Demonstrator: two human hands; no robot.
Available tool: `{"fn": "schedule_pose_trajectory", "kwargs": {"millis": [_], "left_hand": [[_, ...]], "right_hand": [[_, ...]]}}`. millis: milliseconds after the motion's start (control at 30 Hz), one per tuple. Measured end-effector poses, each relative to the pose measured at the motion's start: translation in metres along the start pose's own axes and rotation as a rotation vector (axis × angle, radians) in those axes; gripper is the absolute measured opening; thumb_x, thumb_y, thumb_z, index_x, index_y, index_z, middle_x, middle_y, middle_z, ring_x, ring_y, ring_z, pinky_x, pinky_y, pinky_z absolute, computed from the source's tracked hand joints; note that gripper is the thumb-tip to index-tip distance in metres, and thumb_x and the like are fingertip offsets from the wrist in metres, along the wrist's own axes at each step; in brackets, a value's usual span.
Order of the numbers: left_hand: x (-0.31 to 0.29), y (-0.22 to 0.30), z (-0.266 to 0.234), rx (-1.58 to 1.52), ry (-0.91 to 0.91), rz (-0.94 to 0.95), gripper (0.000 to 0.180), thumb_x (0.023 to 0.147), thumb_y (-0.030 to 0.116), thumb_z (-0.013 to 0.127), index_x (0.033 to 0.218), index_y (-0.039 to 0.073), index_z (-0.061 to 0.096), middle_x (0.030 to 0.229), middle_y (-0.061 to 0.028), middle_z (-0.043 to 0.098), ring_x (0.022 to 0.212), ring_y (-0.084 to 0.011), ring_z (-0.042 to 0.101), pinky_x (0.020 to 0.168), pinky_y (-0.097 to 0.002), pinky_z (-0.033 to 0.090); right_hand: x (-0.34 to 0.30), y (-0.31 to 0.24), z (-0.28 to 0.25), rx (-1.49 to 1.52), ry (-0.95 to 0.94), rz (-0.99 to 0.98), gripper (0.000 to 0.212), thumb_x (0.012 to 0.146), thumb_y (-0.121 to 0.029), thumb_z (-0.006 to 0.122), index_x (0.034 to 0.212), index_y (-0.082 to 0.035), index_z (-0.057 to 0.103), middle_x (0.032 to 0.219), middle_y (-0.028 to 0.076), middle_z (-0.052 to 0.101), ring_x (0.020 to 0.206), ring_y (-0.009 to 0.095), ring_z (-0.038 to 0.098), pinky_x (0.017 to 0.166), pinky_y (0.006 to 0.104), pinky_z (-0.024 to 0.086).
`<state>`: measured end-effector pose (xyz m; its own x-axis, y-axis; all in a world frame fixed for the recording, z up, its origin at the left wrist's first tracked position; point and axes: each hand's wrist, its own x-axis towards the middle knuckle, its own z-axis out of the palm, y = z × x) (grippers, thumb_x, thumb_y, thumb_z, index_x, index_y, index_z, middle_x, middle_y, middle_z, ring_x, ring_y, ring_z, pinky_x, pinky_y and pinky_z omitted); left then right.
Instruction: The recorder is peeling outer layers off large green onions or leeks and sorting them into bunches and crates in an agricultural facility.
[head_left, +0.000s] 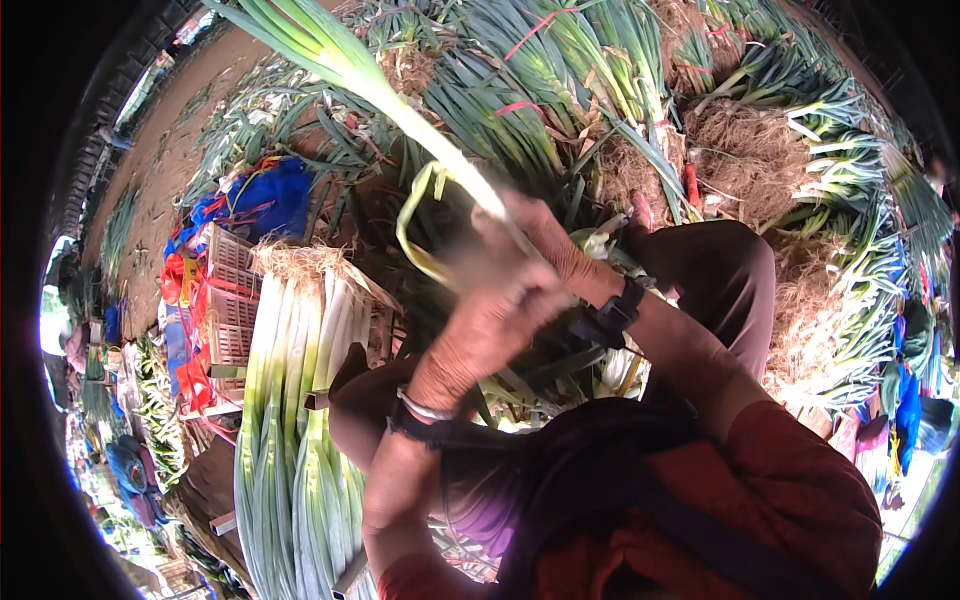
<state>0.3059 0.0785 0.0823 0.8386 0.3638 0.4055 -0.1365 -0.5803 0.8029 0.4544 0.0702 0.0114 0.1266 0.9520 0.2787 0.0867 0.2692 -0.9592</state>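
Both hands hold one leek (400,95) at its white base. Its long axis runs up-left away from them. The right hand (540,235) grips it; the left hand (490,325), just below, pinches a peeling outer leaf (415,225).

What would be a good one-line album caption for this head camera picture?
Both hands, left hand and right hand, grip a long leek beside a stack of cleaned leeks.

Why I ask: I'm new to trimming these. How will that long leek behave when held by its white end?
The leek probably stays fairly stiff: its white stalk runs straight up from the right hand. The loose outer leaf curls down, so leaves likely flop. The left hand is blurred; grip unclear.
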Motion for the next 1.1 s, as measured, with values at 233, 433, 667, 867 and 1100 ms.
{"fn": "schedule_pose_trajectory", "kwargs": {"millis": [233, 433, 667, 867, 1100], "left_hand": [[-0.003, -0.019, -0.063, -0.339, 0.590, -0.303, 0.017, 0.084, 0.009, 0.068, 0.100, 0.004, 0.067, 0.102, -0.0050, 0.066, 0.083, -0.0058, 0.057, 0.064, -0.0190, 0.048], [0.011, -0.031, -0.050, -0.445, 0.810, -0.286, 0.023, 0.086, 0.019, 0.068, 0.100, 0.001, 0.066, 0.090, -0.0039, 0.065, 0.071, -0.0035, 0.055, 0.055, -0.0177, 0.042], [0.006, -0.020, -0.043, -0.747, 0.773, -0.370, 0.013, 0.082, 0.016, 0.072, 0.082, 0.004, 0.066, 0.070, -0.0019, 0.062, 0.054, -0.0067, 0.053, 0.044, -0.0206, 0.037], [-0.004, -0.027, -0.048, -0.884, 0.763, -0.275, 0.011, 0.081, 0.013, 0.072, 0.082, 0.004, 0.065, 0.075, -0.0044, 0.064, 0.057, -0.0122, 0.058, 0.047, -0.0248, 0.044], [-0.010, -0.026, -0.053, -1.020, 0.759, -0.334, 0.010, 0.082, 0.009, 0.069, 0.089, 0.004, 0.064, 0.080, -0.0052, 0.065, 0.058, -0.0116, 0.058, 0.049, -0.0244, 0.046]], "right_hand": [[-0.014, -0.030, 0.004, -0.112, 0.033, 0.129, 0.036, 0.091, -0.013, 0.059, 0.125, -0.004, 0.049, 0.079, -0.002, 0.051, 0.060, 0.004, 0.046, 0.052, 0.0212, 0.041], [-0.028, -0.022, 0.015, -0.258, -0.053, -0.260, 0.047, 0.081, 0.000, 0.060, 0.126, 0.000, 0.048, 0.094, 0.007, 0.058, 0.074, 0.010, 0.057, 0.066, 0.0274, 0.049], [-0.029, -0.032, 0.024, -0.196, -0.109, -0.290, 0.056, 0.079, 0.000, 0.062, 0.131, 0.001, 0.043, 0.093, 0.006, 0.057, 0.075, 0.012, 0.055, 0.067, 0.0269, 0.048], [-0.034, -0.035, 0.032, -0.136, -0.099, -0.229, 0.047, 0.081, -0.001, 0.061, 0.126, 0.001, 0.046, 0.087, 0.004, 0.056, 0.072, 0.009, 0.053, 0.065, 0.0244, 0.046], [-0.038, -0.046, 0.035, 0.062, -0.232, -0.008, 0.034, 0.088, -0.008, 0.059, 0.120, 0.000, 0.049, 0.076, 0.002, 0.056, 0.063, 0.007, 0.052, 0.058, 0.0254, 0.046]]}}
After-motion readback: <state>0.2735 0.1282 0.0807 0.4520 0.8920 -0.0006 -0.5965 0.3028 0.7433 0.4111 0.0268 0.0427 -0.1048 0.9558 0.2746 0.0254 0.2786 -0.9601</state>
